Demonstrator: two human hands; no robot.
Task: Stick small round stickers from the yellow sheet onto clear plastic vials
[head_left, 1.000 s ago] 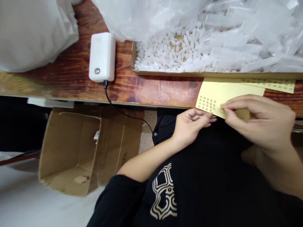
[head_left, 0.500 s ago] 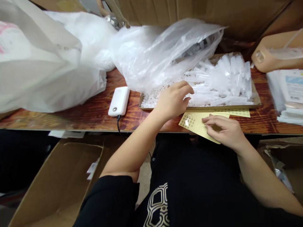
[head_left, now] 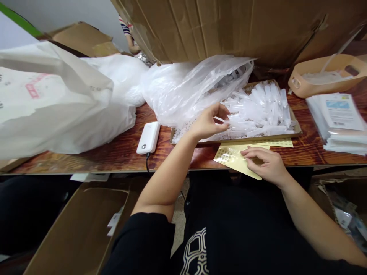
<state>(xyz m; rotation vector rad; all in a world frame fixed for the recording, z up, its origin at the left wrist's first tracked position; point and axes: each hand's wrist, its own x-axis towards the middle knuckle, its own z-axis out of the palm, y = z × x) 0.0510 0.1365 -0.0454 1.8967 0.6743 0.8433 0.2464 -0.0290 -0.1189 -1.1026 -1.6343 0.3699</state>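
Left hand [head_left: 210,122] over the near edge of cardboard tray [head_left: 296,129], fingers loosely curled and apart, touching clear plastic tubes [head_left: 258,109]; nothing gripped. Right hand [head_left: 265,164] flat on yellow sticker sheet [head_left: 232,156] at table [head_left: 114,147] edge, fingertips pinched together on it. White power bank [head_left: 148,137] well left of tray.

The left hand [head_left: 210,122], which a second ago was pinching the near edge of the yellow sticker sheet [head_left: 233,157] together with the right hand [head_left: 265,165], has been lifted off it and carried forward over the shallow cardboard tray [head_left: 295,131], where its fingers are now spread among the clear plastic tubes [head_left: 258,110]. The sheet is now pressed by the right hand alone. The view has been raised, so more of the desk [head_left: 114,147] is taken in.
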